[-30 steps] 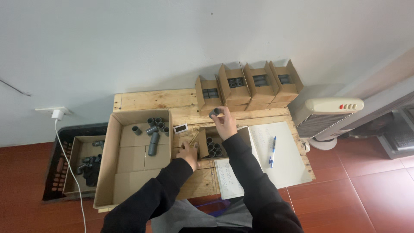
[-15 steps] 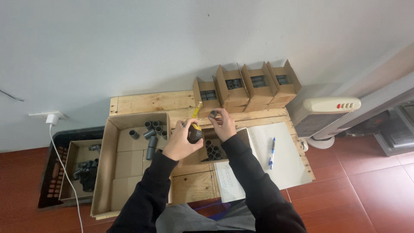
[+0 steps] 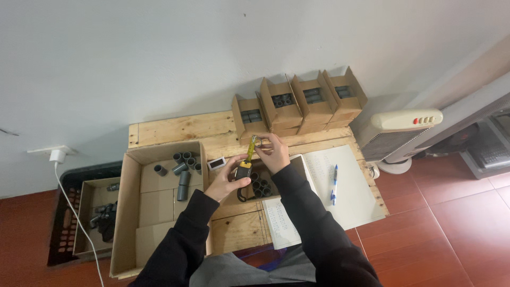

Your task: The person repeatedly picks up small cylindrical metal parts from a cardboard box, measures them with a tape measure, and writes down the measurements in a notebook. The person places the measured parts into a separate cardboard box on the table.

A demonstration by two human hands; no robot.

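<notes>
The left hand [image 3: 228, 179] grips the black case of a yellow tape measure [image 3: 245, 166], and the right hand [image 3: 273, 151] pinches its tip, stretching the blade. Both are above the small open cardboard box of grey tubes [image 3: 258, 184], so measured pieces stay near.

Long black sleeves, bare left hand [image 3: 227, 179] and right hand [image 3: 273, 152].
</notes>
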